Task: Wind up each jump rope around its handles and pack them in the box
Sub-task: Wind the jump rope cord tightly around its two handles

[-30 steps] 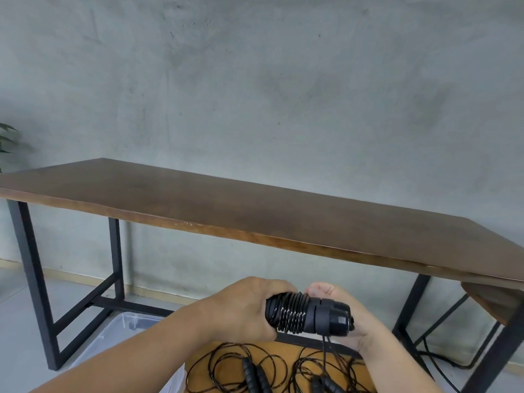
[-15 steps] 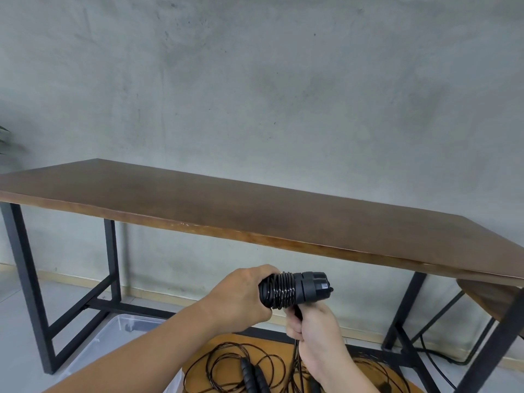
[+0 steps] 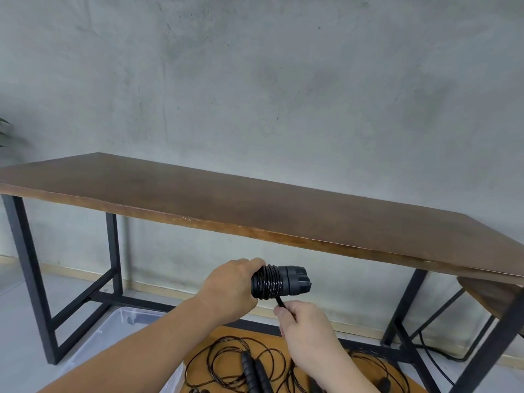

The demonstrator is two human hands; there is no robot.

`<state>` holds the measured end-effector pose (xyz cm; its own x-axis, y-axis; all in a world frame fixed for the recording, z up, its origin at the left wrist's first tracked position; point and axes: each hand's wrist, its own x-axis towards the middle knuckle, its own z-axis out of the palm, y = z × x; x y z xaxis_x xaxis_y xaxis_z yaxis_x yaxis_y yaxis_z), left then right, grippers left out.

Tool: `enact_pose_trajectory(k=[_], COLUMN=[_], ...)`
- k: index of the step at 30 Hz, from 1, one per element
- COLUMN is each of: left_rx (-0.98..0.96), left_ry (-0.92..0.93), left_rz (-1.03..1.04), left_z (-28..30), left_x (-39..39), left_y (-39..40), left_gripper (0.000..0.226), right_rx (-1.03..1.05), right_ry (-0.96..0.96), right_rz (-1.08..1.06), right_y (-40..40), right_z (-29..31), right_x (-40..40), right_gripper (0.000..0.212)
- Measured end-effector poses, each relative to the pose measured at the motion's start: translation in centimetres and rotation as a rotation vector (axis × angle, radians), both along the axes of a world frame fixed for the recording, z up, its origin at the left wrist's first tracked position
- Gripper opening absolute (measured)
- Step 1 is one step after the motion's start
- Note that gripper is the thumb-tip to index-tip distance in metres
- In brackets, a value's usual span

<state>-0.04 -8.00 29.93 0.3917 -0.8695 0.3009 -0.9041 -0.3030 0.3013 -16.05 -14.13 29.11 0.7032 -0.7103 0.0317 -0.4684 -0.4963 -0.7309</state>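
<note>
The left hand (image 3: 229, 290) grips the paired handles (image 3: 293, 280), held up in front of the table (image 3: 255, 205), with cord coiled tightly round them. The right hand (image 3: 304, 329) pinches the free cord (image 3: 279, 301) just below. Keeping that cord taut and each turn snug against the last should stop slipping; the clear box (image 3: 93, 340), seemingly empty, waits lower left.

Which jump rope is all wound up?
The jump rope gripped in the left hand, its cord coiled tight round the handles. The other jump ropes lie in loose loops on the round surface below.
</note>
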Motion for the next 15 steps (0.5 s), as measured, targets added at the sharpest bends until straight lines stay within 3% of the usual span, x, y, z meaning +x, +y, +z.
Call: enact_pose_trajectory(k=[6, 9, 15], left_rx=[0.074, 0.126, 0.097], left_ry=[-0.177, -0.247, -0.218], left_rz=[0.033, 0.03, -0.059], left_z=[-0.8, -1.4, -0.8], left_x=[-0.1, -0.1, -0.1], left_y=[0.0, 0.4, 0.8], left_gripper=[0.042, 0.044, 0.044], right_rx=[-0.375, -0.519, -0.484], right_ry=[0.29, 0.391, 0.414], right_rz=[0.164, 0.287, 0.384], right_y=[-0.1, -0.6, -2.9], right_z=[2.6, 4.5, 7.8], right_x=[-1.0, -1.1, -1.2], right_gripper=[0.019, 0.022, 0.025])
